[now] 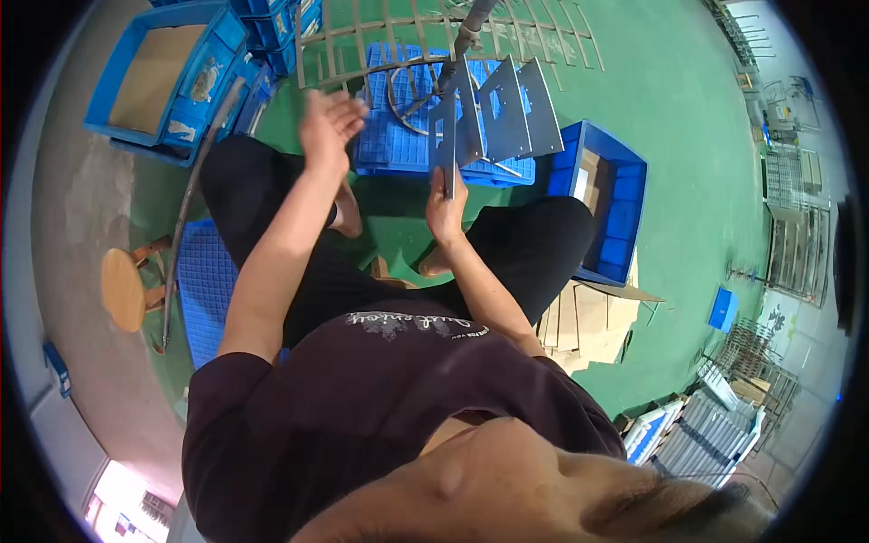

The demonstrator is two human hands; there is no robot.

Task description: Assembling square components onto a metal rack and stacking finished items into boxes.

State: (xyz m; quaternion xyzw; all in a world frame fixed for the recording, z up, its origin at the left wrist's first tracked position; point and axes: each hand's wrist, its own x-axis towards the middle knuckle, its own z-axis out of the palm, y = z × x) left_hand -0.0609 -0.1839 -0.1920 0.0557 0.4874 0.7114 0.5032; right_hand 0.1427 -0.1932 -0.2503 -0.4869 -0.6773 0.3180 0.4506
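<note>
My right hand (445,210) grips the lower end of a flat grey metal plate (444,136) with its fingers closed round it. Several similar grey plates (504,113) stand in a row just beyond and to the right, apart from my hand. Raised to the left, my left hand (330,128) holds nothing, and its fingers are stretched out. Behind the plates rises a grey metal post (466,41). A round metal ring (396,100) lies around the post's lower part, over an upturned blue plastic crate (385,149).
A curved metal grid (362,27) spans the far side. A blue bin (625,213) stands at my right, with flattened cardboard (579,321) near it. Blue crates (195,86) are stacked at far left. A long metal bar (186,199) and a wooden stool (124,290) are at my left.
</note>
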